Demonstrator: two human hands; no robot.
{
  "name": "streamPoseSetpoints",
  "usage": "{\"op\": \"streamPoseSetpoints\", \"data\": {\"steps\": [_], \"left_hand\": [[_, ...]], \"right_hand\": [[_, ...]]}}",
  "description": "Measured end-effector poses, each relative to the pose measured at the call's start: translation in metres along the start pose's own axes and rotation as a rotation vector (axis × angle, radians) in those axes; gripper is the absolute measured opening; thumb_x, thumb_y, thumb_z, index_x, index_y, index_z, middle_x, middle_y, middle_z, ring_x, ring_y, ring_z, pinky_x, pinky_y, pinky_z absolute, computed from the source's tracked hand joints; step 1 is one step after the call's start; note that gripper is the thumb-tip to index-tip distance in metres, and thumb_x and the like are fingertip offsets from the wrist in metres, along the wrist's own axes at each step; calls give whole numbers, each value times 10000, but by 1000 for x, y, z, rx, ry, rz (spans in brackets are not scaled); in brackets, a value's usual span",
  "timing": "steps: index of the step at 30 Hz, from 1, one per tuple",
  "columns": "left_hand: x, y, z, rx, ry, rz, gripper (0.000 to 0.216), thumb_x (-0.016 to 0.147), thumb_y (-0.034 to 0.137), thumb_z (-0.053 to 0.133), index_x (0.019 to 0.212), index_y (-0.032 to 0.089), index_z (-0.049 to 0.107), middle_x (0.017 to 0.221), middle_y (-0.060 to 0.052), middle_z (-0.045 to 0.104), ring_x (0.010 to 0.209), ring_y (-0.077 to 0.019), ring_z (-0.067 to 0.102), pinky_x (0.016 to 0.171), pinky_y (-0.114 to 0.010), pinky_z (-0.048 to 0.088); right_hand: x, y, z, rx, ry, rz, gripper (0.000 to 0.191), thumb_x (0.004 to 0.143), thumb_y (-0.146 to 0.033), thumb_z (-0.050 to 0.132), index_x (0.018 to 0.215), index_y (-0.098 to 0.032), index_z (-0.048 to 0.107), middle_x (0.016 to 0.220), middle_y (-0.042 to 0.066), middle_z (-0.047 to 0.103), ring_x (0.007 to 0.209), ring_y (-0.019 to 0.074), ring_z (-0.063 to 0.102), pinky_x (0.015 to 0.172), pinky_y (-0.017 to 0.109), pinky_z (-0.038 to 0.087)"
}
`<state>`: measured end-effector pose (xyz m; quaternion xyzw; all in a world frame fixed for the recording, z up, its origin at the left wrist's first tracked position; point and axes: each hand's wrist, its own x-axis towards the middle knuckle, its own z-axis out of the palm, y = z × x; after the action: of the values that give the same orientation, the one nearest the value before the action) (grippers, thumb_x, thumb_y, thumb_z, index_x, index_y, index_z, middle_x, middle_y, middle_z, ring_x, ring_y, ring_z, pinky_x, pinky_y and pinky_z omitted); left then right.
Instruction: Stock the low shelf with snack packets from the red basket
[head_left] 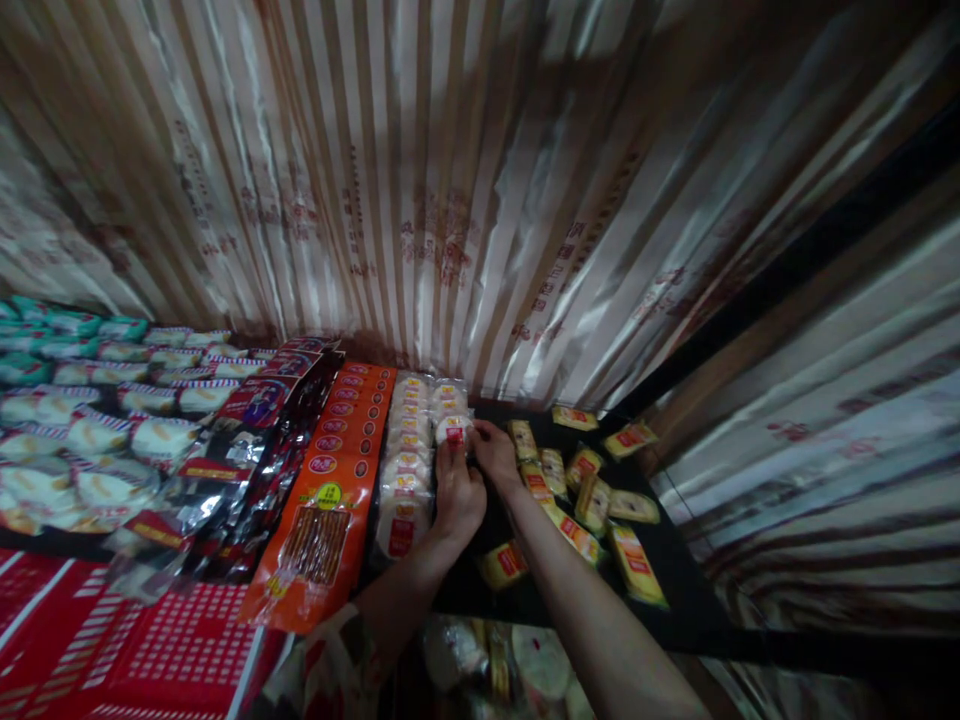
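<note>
A round white snack pack [454, 430] with a red label, in clear wrapping, is between my two hands at the end of a short row of similar packs. My left hand [459, 497] grips its lower side, fingers pointing up against it. My right hand [495, 455] pinches the wrapping at its right edge. Left of this row runs another row of white round packs [397, 527], overlapping one another. Beside them lie overlapping orange packs [320, 540] of brown stick-shaped snacks.
Yellow packets [636, 565] lie scattered on the black shelf [686, 600] to the right. Dark red and silver packs [225, 470], white packs [112, 480] and green packs [71, 322] fill the left. A red basket [172, 640] stands in front. Striped sheeting [420, 200] hangs behind.
</note>
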<state>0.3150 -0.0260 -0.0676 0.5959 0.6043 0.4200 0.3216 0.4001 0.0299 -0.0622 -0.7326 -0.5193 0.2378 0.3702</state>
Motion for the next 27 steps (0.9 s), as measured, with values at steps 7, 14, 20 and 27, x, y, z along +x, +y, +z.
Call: {"op": "streamPoseSetpoints", "data": {"steps": [7,14,20,27], "left_hand": [[9,-4,6,26,-30,-12,523,716,30,410,1226,77,517,1398,-163,408,1349,-267,290,1127,-419,248],[9,-11,7,40,-65,-63,568,690,25,415,1254,64,476,1428,-185,362,1366,-281,239,1133,-441,212],[15,-9,9,41,-83,-99,629,636,8,436,1261,73,472,1428,-184,363,1362,-299,242,1133,-456,197],[15,-8,6,51,-90,-64,563,700,73,458,1263,66,470,1421,-192,371,1364,-310,233,1130,-465,196]], "right_hand": [[2,0,6,-147,35,-33,339,797,-315,489,1036,-154,668,1010,108,680,962,225,609,876,336,450],[3,-2,9,-184,-2,-54,386,815,-349,492,1140,-187,621,1052,82,681,955,210,628,870,322,461],[3,3,11,-164,18,-39,362,802,-371,493,1088,-207,642,997,59,696,923,202,636,843,317,474],[5,-1,18,-160,70,-31,461,803,-358,475,1183,-115,573,1097,139,652,1012,239,600,921,364,430]]}}
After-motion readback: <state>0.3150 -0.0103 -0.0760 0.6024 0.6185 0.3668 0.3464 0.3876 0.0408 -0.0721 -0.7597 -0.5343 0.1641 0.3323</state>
